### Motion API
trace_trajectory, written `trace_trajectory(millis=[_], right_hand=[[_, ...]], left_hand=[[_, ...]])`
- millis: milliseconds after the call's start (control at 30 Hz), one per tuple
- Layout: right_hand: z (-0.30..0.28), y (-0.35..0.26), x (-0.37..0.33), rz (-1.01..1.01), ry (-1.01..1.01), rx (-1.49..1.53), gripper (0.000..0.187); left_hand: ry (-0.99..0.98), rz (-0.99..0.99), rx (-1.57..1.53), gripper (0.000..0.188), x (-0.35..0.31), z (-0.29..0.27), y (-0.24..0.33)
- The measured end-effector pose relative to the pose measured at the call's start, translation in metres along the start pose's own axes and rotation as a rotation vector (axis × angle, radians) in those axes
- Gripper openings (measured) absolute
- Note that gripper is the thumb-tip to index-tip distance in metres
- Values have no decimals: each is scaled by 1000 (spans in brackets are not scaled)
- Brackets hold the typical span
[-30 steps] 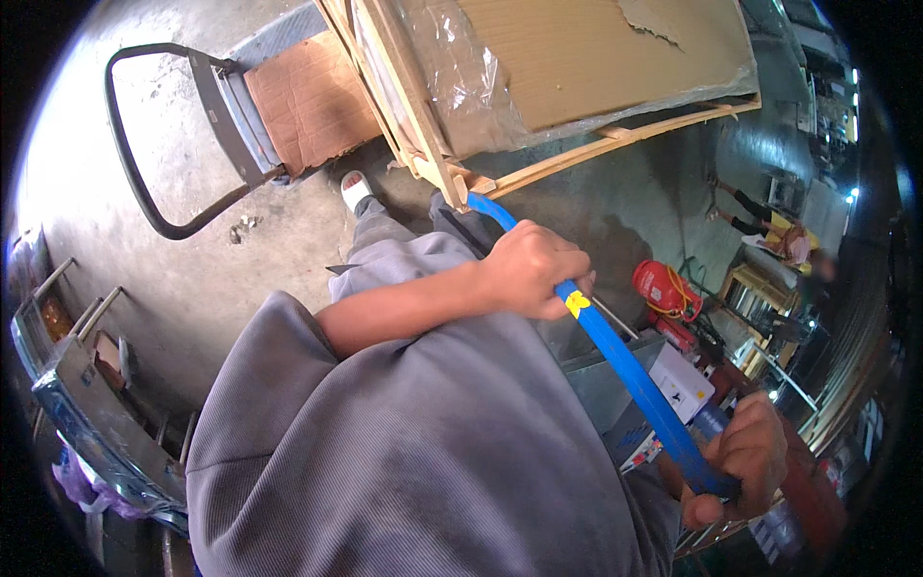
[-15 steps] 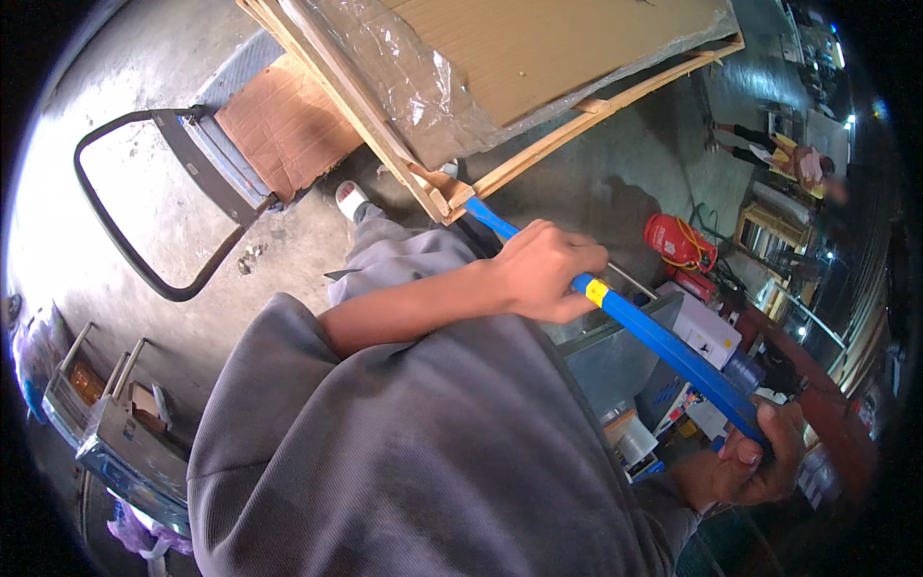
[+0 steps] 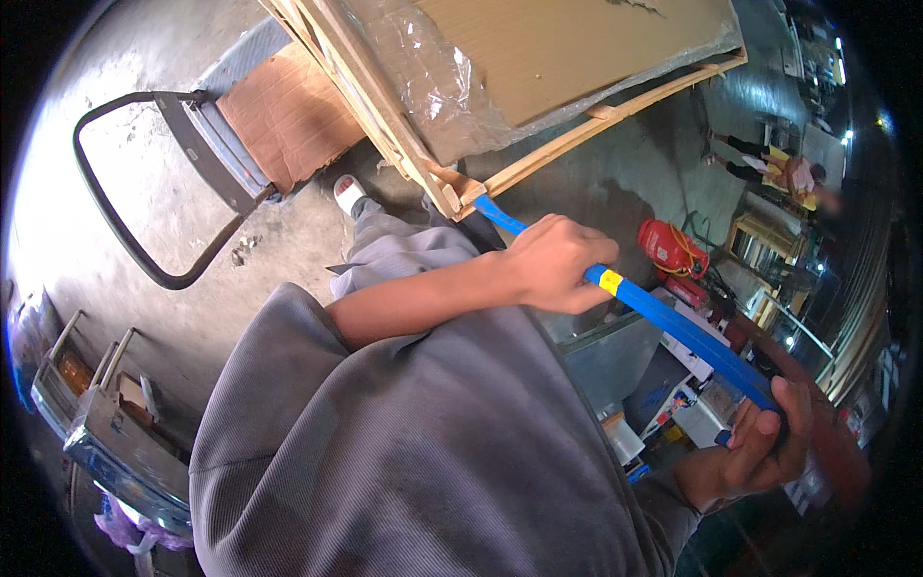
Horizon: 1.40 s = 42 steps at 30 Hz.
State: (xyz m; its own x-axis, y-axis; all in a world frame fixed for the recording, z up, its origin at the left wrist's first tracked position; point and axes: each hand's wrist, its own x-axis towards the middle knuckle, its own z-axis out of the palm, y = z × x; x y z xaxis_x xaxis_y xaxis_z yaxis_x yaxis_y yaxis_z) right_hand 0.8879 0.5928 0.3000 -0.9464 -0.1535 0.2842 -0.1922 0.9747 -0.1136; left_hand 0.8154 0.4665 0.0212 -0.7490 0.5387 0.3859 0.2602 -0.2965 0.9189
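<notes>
Crowbar [image 3: 687, 332], tip at a corner of the wooden crate [image 3: 663, 97], grasped mid-shaft by left hand [image 3: 562, 264] and near the far end by right hand [image 3: 755, 447]; apparently prying, next calling for steady leverage.

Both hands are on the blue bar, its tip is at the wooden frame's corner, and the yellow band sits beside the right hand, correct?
No: in the head view, the yellow band sits beside the left hand, not the right hand. Both hands are on the blue bar, its tip at the corner of the wooden frame.
</notes>
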Motion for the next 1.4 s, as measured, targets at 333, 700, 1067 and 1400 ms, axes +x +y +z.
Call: trace_trajectory(millis=[333,700,1067,1400], right_hand=[[3,-13,-1,113,15,102,32],[-5,-8,-9,-2,-29,71,32],[0,-18,-7,40,-8,71,31],[5,-23,5,-59,19,9,34]], left_hand=[[-29,-27,15,27,-2,-1,2],[-46,4,-22,25,-6,3,4],[-35,-4,-15,25,-7,0,4],[11,21,-31,24,-7,-1,3]])
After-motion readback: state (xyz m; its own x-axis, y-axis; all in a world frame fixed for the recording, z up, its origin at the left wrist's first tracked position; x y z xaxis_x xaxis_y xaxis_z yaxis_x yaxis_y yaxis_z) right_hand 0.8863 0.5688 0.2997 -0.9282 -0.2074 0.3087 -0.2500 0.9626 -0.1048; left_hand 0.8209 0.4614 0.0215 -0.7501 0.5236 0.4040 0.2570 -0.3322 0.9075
